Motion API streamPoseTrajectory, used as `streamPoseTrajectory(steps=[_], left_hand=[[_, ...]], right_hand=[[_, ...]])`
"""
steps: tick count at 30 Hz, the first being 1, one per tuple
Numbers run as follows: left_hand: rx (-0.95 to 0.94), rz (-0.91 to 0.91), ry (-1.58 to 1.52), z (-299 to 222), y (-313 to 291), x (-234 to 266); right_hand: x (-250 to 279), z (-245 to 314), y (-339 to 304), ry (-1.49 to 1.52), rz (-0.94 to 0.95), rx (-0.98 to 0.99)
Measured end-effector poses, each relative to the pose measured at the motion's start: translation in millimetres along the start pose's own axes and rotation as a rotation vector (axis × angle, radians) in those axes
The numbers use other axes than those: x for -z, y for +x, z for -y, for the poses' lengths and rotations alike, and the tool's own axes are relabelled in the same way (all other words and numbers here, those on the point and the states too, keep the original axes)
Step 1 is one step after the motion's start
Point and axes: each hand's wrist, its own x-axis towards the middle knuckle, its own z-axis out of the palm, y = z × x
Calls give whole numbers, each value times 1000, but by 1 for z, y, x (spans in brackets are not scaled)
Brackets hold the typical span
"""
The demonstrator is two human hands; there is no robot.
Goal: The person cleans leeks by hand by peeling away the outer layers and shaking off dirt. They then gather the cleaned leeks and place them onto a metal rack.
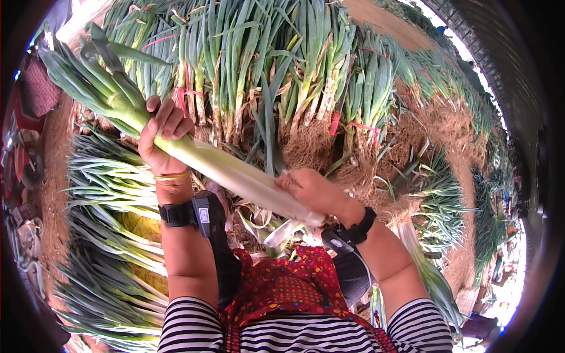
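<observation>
I hold one long leek (229, 172) slantwise in front of me, its green leaves up at the left and its white shaft down toward the right. My left hand (162, 136) grips the pale green part near the leaf fan. My right hand (312, 189) is closed over the white lower end, near the root. Loose peeled outer skins (281, 232) hang just under that end. Both wrists carry black bands with small devices.
Bundled leeks (276, 76) tied with pink strings lie in rows ahead, roots toward me. More leeks (106, 235) are stacked at my left, others (438, 200) at my right. A red patterned apron (282, 288) covers my lap. Bare soil (53, 176) shows at far left.
</observation>
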Motion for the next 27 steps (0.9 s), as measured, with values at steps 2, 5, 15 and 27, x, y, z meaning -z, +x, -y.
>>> streamPoseTrajectory(steps=[2, 5, 15, 27], left_hand=[[4, 31, -10, 1, 1, -5], [10, 54, -17, 1, 4, -5], [-52, -115, 316, -3, 6, -5], [-13, -707, 640, -3, 5, 34]], right_hand=[[-2, 7, -1, 75, 61, -59], [-14, -4, -5, 257, 72, -84], [-36, -6, -36, 746, 209, -173], [-15, -20, -29, 256, -47, -300]])
